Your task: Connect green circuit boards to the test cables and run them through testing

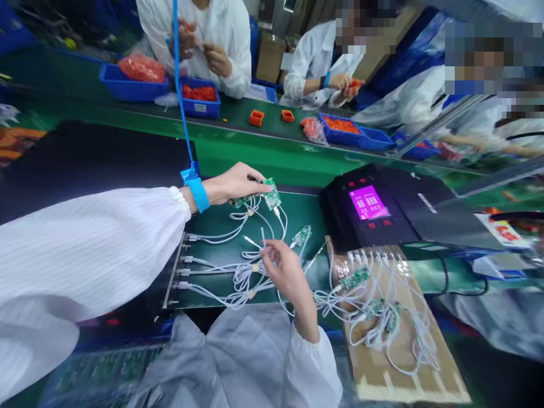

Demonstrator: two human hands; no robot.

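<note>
Workbench seen from the wearer's head; clock positions are read from the middle of the view. The left hand (240,184), just toward 10 o'clock, has its fingers closed on a green circuit board (272,196), which lies close to the middle, with a white cable plugged into its lower end. A second circuit board (241,201) shows partly beneath this hand; whether it is also gripped cannot be told. The right hand (285,271), at 6 o'clock, has thumb and forefinger drawn narrow around a thin pale strip (263,238), which points upward. A small circuit board (301,236) lies on the green tabletop (215,220) at about 4 o'clock, near the right hand. Bundled white cables (243,279) run from a metal strip (173,277) at 8 o'clock toward the right hand. At 3 o'clock stands a black machine (408,209) with a lit pink screen (369,203); at 4 o'clock a brown board (382,371) bears tangled cables and further circuit boards. Two orange trays (256,118) sit at 12 o'clock, and a blue bin (202,107) of orange parts between 10 and 11 o'clock. People in white coats work beyond.
</note>
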